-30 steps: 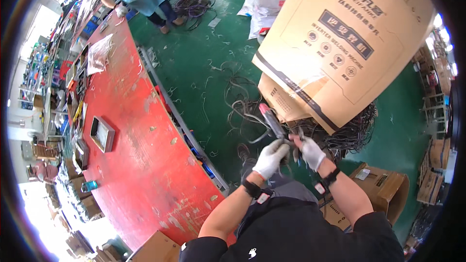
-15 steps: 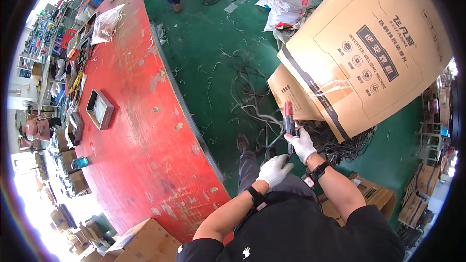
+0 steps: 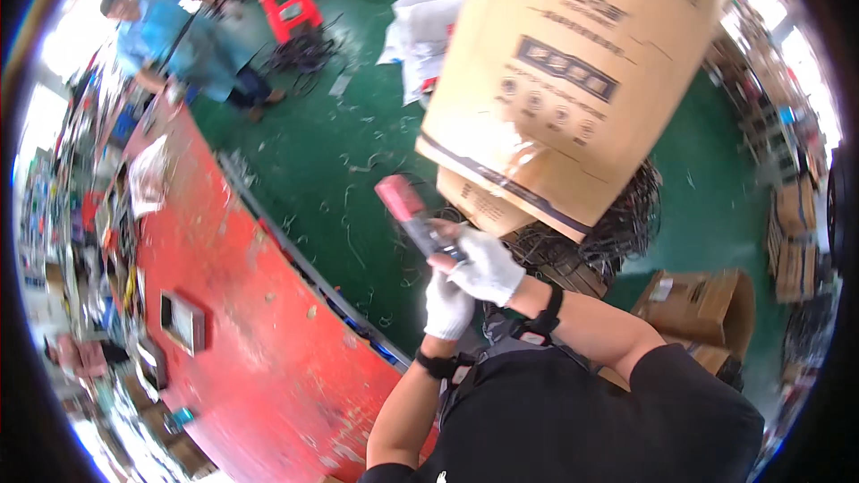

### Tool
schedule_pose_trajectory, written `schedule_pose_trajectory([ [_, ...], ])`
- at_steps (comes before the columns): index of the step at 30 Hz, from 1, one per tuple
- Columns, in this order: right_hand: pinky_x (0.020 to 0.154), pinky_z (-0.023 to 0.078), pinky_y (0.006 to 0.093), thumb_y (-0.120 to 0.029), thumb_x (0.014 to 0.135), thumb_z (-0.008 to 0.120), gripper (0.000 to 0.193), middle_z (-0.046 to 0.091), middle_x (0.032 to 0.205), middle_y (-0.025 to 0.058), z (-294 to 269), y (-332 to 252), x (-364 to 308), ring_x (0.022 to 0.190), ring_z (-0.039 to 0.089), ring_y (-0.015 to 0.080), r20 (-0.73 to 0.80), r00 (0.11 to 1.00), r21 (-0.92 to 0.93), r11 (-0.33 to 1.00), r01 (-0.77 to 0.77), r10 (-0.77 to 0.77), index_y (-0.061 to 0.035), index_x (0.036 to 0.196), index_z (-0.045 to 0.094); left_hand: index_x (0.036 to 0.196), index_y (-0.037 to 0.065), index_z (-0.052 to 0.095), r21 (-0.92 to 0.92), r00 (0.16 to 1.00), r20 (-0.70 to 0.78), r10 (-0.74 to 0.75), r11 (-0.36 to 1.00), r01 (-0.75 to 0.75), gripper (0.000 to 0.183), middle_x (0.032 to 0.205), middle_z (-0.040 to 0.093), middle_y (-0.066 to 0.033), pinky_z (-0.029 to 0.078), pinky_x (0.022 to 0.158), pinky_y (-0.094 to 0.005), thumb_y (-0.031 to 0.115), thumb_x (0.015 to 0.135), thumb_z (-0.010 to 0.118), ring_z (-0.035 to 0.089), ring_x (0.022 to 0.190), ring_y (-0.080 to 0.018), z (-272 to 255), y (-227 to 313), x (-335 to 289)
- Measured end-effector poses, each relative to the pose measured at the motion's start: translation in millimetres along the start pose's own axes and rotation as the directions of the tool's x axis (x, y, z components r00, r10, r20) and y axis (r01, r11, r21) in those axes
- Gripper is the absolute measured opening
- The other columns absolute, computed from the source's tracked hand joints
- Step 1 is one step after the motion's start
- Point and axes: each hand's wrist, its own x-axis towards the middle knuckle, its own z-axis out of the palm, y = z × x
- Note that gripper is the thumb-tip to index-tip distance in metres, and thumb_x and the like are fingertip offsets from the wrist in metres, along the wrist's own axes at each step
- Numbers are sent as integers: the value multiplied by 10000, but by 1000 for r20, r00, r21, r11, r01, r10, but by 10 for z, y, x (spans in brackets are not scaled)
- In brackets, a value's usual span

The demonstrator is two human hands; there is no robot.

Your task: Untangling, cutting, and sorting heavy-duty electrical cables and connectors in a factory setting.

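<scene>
A long red-and-black tool (image 3: 409, 207) is held up in front of my body, its red end pointing away to the upper left. It is blurred, so its exact kind does not show. My right hand (image 3: 490, 270), in a white knitted glove, is closed round its black handle. Just below, my left hand (image 3: 447, 309), gloved alike, is closed at the handle's lower end against the right hand. Its fingertips are partly hidden there. Beyond my right hand stands a tall cardboard carton (image 3: 555, 98), tilted, over a heap of black cables (image 3: 631, 224).
A worn red table (image 3: 268, 340) runs along my left, bearing a small open tray (image 3: 182, 322) and a plastic bag (image 3: 149, 174). A co-worker in a blue coat (image 3: 192, 45) stands at its far end, near a red machine (image 3: 288, 4). White sacks (image 3: 420, 31) lie behind the carton.
My view has swung to the right. The tool has risen and tipped leftward, away from the carton, and my hands have come together on it. The co-worker now shows more fully.
</scene>
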Motion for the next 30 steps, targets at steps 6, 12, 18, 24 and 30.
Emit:
schedule_pose_trajectory([
  [6,912,584,382,-245,1015,711,333,758,1139,184,-111,3,-326,1076,747,308,119,975,126,971,-204,189,-55,1287,688,1258,50,632,-331,997,64,-39,942,58,290,631,406,95,229,424,-228,266,1086,540,315,469,-31,-516,801,66],
  [12,1000,524,443,-425,1036,647,490,719,1269,179,-161,467,-887,1189,671,389,695,702,-41,984,-175,154,-95,1397,641,1217,-72,601,-817,987,-96,-125,576,-7,458,662,314,69,184,427,-237,372,1109,560,212,493,-22,-1218,1702,158],
  [18,941,535,467,-434,1008,626,471,722,1223,196,-670,1525,-1483,1151,679,390,731,584,-306,934,-184,354,-102,1341,665,854,96,613,-347,912,-400,89,906,-241,303,609,342,24,538,819,-325,349,981,722,415,623,-153,-1974,2777,-87],
  [24,888,544,496,-466,995,612,454,750,1085,199,-1456,1856,-1952,1060,708,410,314,722,-531,745,-404,616,-73,1203,701,781,119,533,-376,918,-392,56,901,-215,345,664,441,27,502,808,-206,358,993,664,459,612,-154,-3007,2832,-188],
  [30,755,592,470,-485,1008,600,437,765,974,148,-1224,564,-1305,884,741,371,347,929,-231,971,-53,133,-266,1374,695,836,83,586,-280,936,-347,65,945,-169,326,745,573,2,525,798,-226,346,1022,631,560,670,-160,-2403,2748,37],
])
